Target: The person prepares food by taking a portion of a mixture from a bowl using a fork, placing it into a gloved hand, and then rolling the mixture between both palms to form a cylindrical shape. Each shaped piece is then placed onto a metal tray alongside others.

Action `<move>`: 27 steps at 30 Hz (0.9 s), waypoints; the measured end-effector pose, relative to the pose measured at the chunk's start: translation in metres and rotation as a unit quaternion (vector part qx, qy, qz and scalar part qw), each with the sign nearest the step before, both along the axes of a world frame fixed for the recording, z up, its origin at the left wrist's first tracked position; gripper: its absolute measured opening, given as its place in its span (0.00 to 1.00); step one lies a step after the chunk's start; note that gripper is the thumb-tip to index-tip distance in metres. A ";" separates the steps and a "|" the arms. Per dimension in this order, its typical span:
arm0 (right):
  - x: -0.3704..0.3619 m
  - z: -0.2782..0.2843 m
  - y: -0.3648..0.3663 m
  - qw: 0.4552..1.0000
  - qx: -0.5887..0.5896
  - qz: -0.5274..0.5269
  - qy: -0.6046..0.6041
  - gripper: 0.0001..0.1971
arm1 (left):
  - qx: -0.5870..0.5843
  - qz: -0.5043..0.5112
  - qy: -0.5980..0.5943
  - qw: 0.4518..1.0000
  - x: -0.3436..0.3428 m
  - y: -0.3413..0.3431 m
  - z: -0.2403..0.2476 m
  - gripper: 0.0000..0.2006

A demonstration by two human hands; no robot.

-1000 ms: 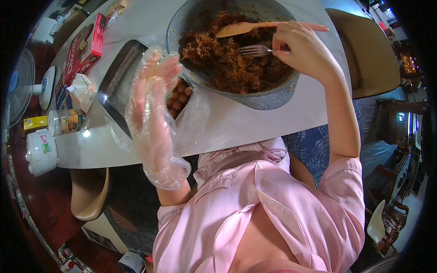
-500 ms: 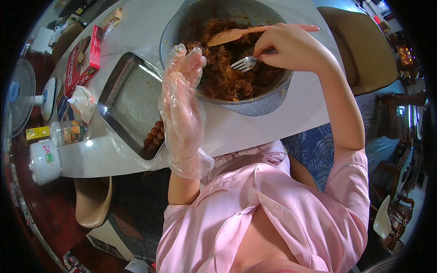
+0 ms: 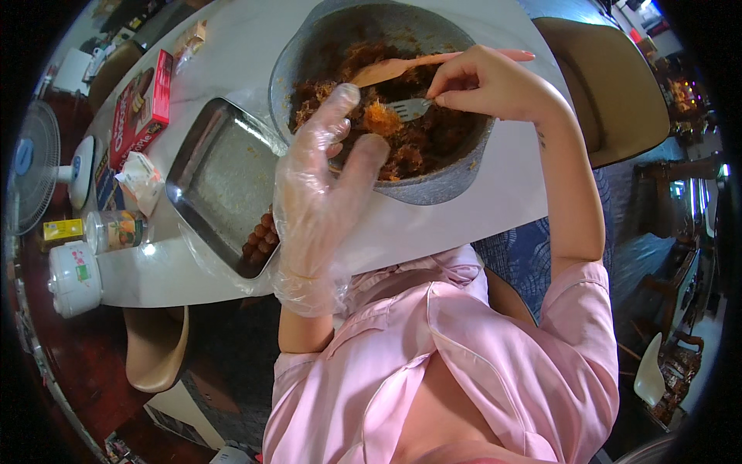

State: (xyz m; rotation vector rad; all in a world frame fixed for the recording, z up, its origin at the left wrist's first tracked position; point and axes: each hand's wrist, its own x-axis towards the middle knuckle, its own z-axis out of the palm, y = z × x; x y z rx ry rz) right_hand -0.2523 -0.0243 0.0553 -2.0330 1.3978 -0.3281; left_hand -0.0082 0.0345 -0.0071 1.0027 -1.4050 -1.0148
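My right hand [image 3: 495, 83], bare, pinches a metal fork [image 3: 411, 109] over a grey speckled pot [image 3: 456, 174]. A small orange-brown clump of stringy filling [image 3: 382, 118] sits at the fork's tines. More of this dark, shredded filling [image 3: 406, 155] lines the pot. Across the pot rests a wooden spatula [image 3: 380, 73], its handle passing behind my right hand. My left hand [image 3: 321, 166], in a clear plastic glove, is at the pot's left rim with thumb and fingers apart, holding nothing. Beside it, a metal tray [image 3: 220, 155] has several brown balls [image 3: 260, 241] in its near right corner.
At the left of the white table [image 3: 440, 224] are a red box [image 3: 141, 108], a crumpled white packet [image 3: 141, 182], a clear jar [image 3: 116, 230] and a white lidded container [image 3: 75, 278]. A fan [image 3: 35, 166] stands farther left. Brown chairs [image 3: 603, 89] flank the table.
My left hand has turned and spread its thumb and fingers towards the fork. The fork has come up with a clump of filling at its tines.
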 end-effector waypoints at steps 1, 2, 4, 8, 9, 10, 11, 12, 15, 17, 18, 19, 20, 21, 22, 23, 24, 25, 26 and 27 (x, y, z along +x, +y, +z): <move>0.000 -0.001 0.005 1.000 -0.002 0.000 0.000 0.09 | -0.023 0.021 -0.082 0.996 -0.006 0.000 0.008 0.21; 0.001 -0.004 0.011 0.998 -0.061 -0.025 -0.009 0.10 | -0.045 0.041 -0.163 0.985 -0.011 -0.001 0.012 0.21; 0.003 -0.002 0.024 0.991 -0.121 -0.049 -0.019 0.11 | -0.111 0.075 -0.197 0.971 -0.020 -0.006 0.012 0.21; 0.018 0.004 0.046 0.963 -0.262 -0.051 0.029 0.07 | -0.153 0.111 -0.317 0.930 -0.029 -0.013 0.014 0.16; 0.019 0.003 0.049 0.958 -0.277 -0.060 0.049 0.07 | -0.166 0.098 -0.315 0.929 -0.031 -0.015 0.013 0.15; 0.019 0.001 0.052 0.952 -0.292 -0.067 0.069 0.06 | -0.167 0.096 -0.317 0.929 -0.033 -0.017 0.013 0.15; 0.019 0.000 0.053 0.952 -0.292 -0.069 0.068 0.06 | -0.149 0.086 -0.320 0.932 -0.034 -0.019 0.013 0.13; 0.017 -0.001 0.054 0.949 -0.298 -0.075 0.071 0.05 | -0.131 0.076 -0.323 0.934 -0.036 -0.020 0.013 0.12; 0.012 0.003 0.055 0.950 -0.282 -0.085 0.099 0.06 | -0.075 0.084 -0.293 0.949 -0.032 -0.024 0.003 0.11; 0.006 0.001 0.054 0.954 -0.259 -0.088 0.123 0.09 | -0.032 0.056 -0.213 0.975 -0.026 -0.024 0.007 0.10; -0.001 -0.005 0.052 0.948 -0.284 -0.093 0.107 0.06 | 0.010 0.027 -0.127 0.991 -0.024 -0.025 0.008 0.09; -0.005 -0.011 0.048 0.942 -0.309 -0.097 0.090 0.05 | 0.031 0.001 -0.079 0.996 -0.022 -0.025 0.008 0.09; -0.007 -0.018 0.044 0.942 -0.309 -0.099 0.089 0.05 | 0.030 -0.001 -0.080 0.996 -0.023 -0.024 0.010 0.09; -0.008 -0.024 0.039 0.947 -0.289 -0.088 0.112 0.05 | 0.081 -0.009 0.005 0.997 -0.023 -0.023 0.015 0.10; -0.009 -0.031 0.035 0.950 -0.270 -0.077 0.135 0.05 | 0.130 -0.018 0.090 0.987 -0.023 -0.021 0.020 0.11; -0.010 -0.038 0.033 0.950 -0.270 -0.079 0.134 0.05 | 0.129 -0.025 0.043 0.990 -0.020 -0.022 0.025 0.14; -0.009 -0.044 0.031 0.927 -0.321 -0.035 0.193 0.06 | 0.128 -0.024 0.042 0.991 -0.017 -0.023 0.025 0.14; -0.009 -0.047 0.030 0.895 -0.368 0.009 0.251 0.06 | 0.146 -0.042 0.079 0.985 -0.015 -0.025 0.022 0.14; -0.010 -0.048 0.029 0.895 -0.369 0.009 0.251 0.06 | 0.164 -0.060 0.116 0.978 -0.014 -0.026 0.021 0.15; -0.008 -0.049 0.028 0.902 -0.365 0.002 0.231 0.07 | 0.164 -0.059 0.115 0.978 -0.012 -0.026 0.021 0.15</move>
